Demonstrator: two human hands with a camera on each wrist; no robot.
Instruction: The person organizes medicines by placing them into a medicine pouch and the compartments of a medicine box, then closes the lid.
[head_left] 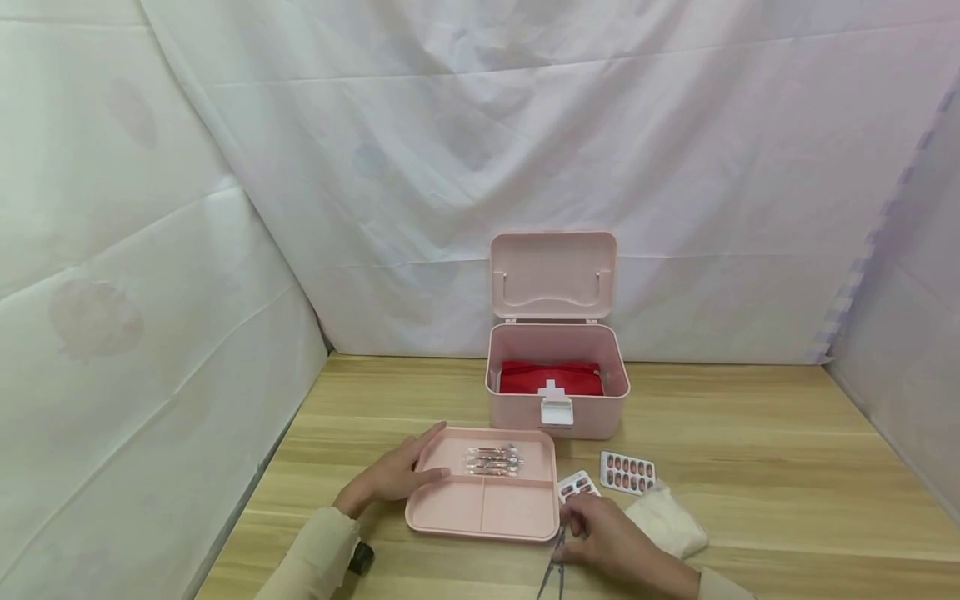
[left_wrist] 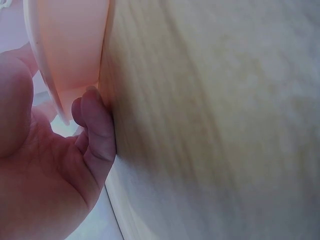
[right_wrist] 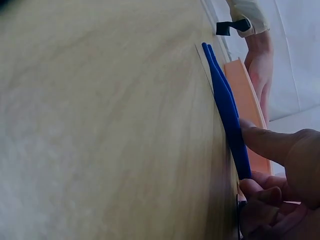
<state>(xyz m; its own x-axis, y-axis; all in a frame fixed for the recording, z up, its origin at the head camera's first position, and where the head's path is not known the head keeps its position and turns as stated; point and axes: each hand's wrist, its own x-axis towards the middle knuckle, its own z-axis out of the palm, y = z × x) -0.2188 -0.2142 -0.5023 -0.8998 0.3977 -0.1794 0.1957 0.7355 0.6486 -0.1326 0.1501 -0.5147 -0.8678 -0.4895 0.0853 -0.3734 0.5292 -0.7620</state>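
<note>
Nearest the wearer: blue tweezers (right_wrist: 231, 117), just off the table (head_left: 757, 467) or resting on it, cannot tell. Right hand (head_left: 611, 537) pinched them between thumb and fingers, beside the tray's near right corner. Head view rendered them grey, prongs spread toward the wearer; right wrist view gave the blue and the thumb pressed flat along one side.

Left hand (head_left: 397, 473) grasped the left rim of the pink tray (head_left: 445, 507). From the head, thumb lay over the rim; only left wrist view showed the lower fingers curled at the outer wall, down by the wood. Black object (head_left: 362, 558) sat at the left sleeve (head_left: 318, 550).

Tray's wide rear compartment held clear packets (head_left: 493, 460) of slim sticks, contents too small to identify. Right of tray: one blister pack (head_left: 576, 482), partly covered by the right hand; a second blister pack (head_left: 627, 473); a cream-white bundle (head_left: 667, 521), partly behind the right forearm.

Beyond: pink box (head_left: 517, 414), lid (head_left: 553, 271) raised, white cross on front, marking beneath latch illegible. Front wall cut off the lower red pouch (head_left: 551, 377) inside. White curtain (head_left: 465, 167) behind.
</note>
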